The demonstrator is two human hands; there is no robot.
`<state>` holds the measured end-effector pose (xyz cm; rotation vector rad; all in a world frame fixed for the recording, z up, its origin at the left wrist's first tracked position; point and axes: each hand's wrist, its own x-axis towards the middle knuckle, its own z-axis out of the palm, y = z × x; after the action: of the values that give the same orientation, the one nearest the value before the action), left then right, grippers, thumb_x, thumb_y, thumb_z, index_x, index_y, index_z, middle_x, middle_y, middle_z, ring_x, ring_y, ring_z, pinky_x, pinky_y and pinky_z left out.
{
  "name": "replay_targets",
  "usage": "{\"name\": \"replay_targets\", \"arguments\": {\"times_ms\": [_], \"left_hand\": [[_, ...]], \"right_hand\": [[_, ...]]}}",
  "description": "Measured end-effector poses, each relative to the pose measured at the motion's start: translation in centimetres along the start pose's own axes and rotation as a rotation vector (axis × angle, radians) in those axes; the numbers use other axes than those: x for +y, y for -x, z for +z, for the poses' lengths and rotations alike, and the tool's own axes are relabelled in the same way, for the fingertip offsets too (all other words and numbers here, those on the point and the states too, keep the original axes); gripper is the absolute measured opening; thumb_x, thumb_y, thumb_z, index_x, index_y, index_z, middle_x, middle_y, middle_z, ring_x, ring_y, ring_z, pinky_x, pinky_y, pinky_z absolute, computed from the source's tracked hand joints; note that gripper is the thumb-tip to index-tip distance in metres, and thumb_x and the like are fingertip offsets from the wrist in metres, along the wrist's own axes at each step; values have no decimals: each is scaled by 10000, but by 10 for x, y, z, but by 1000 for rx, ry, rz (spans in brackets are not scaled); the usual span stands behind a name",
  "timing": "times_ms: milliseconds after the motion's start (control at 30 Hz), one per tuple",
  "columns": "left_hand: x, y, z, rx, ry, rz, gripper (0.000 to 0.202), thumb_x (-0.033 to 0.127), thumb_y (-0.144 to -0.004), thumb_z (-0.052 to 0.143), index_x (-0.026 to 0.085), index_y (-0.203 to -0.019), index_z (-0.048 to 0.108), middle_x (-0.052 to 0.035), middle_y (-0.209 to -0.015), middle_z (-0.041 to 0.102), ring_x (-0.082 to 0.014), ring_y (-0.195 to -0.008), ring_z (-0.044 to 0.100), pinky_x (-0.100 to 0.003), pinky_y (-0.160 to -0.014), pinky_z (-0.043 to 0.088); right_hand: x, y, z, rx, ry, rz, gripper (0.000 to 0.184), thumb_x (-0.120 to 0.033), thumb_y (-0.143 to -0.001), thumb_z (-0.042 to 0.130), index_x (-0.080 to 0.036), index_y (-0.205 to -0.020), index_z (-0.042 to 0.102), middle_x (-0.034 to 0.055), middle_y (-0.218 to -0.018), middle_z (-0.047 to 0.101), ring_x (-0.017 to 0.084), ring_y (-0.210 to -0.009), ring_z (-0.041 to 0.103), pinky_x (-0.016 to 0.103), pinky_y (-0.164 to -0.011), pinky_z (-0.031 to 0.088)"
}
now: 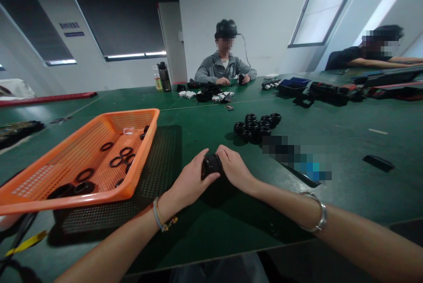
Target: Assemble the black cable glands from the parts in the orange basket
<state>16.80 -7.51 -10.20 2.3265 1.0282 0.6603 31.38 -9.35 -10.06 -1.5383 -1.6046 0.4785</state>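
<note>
Between my hands, just above the green table, is a black cylindrical part with a ringed rim. My left hand grips it from the left, thumb below and fingers above. My right hand is closed against its right side, its fingertips partly hidden. A cluster of similar black round parts stands on the table beyond my right hand. To the left, an orange perforated basket holds several black rings and a few thicker black pieces.
A phone-like slab, partly pixelated, lies right of my hands, with a black strip farther right. Across the green table a person in grey handles small parts near bottles. Another person sits far right.
</note>
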Motion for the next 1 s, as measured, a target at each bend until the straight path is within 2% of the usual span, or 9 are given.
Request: {"name": "replay_targets", "arguments": {"times_ms": [67, 167, 267, 367, 500, 633, 867, 933, 1000], "left_hand": [[2, 0, -1, -30, 159, -58, 490, 272, -792, 516, 125, -1236, 368, -127, -1094, 584, -233, -955, 572, -378, -824, 456], [3, 0, 0, -52, 275, -58, 354, 253, -787, 511, 144, -1120, 452, -72, -967, 614, -200, -843, 584, -327, -750, 461], [6, 1, 2, -60, 262, -79, 240, 225, -775, 524, 152, -998, 474, -39, -862, 606, -186, -785, 576, -296, -694, 452], [10, 3, 2, -72, 204, -122, 227, 199, -760, 547, 160, -964, 455, -26, -786, 596, -191, -733, 582, -287, -639, 446], [12, 5, 1, -58, 87, -127, 250, 222, -758, 567, 168, -967, 440, -44, -787, 605, -223, -725, 606, -303, -609, 453], [12, 6, 1, -41, -47, -77, 271, 231, -750, 589, 165, -968, 442, -87, -879, 614, -256, -820, 613, -348, -686, 469], [11, 3, 2, -46, -81, -78, 257, 256, -756, 571, 167, -962, 446, -95, -885, 619, -258, -811, 617, -342, -672, 468], [10, 2, 2, -31, -64, -104, 260, 260, -764, 545, 164, -979, 436, -87, -849, 621, -246, -757, 623, -322, -628, 459], [8, 1, 1, -4, -57, -146, 286, 267, -768, 524, 152, -1008, 419, -78, -800, 617, -235, -699, 621, -304, -583, 444]], "right_hand": [[-2, 1, -2, 28, 41, -64, 248, -261, -834, 258, -215, -615, 364, -14, -542, 443, 137, -498, 448, 237, -491, 301], [-2, 3, -4, 43, 108, -174, 218, -254, -833, 275, -212, -647, 381, -13, -542, 455, 134, -483, 455, 232, -489, 296], [-2, 6, -5, 47, 158, -233, 205, -230, -831, 275, -206, -677, 409, -13, -542, 465, 129, -463, 459, 225, -481, 300], [-2, 8, -5, 39, 193, -248, 203, -212, -823, 267, -205, -695, 424, -22, -526, 444, 126, -438, 446, 221, -470, 295], [-5, 9, -3, 27, 181, -181, 210, -212, -816, 250, -213, -667, 398, -28, -512, 407, 125, -429, 428, 223, -461, 276], [-7, 9, -2, 2, 148, -74, 228, -215, -817, 249, -218, -617, 359, -28, -499, 391, 131, -440, 419, 228, -465, 269], [-9, 7, -3, -70, 119, -16, 279, -206, -858, 241, -211, -618, 383, -20, -535, 435, 135, -491, 449, 233, -485, 303], [-9, 5, -5, -122, 155, -10, 299, -232, -884, 240, -202, -668, 445, -10, -569, 470, 143, -520, 475, 245, -507, 331], [-8, 2, -8, -160, 189, -56, 266, -258, -896, 277, -186, -817, 520, 15, -661, 542, 162, -610, 530, 268, -564, 374]]}}
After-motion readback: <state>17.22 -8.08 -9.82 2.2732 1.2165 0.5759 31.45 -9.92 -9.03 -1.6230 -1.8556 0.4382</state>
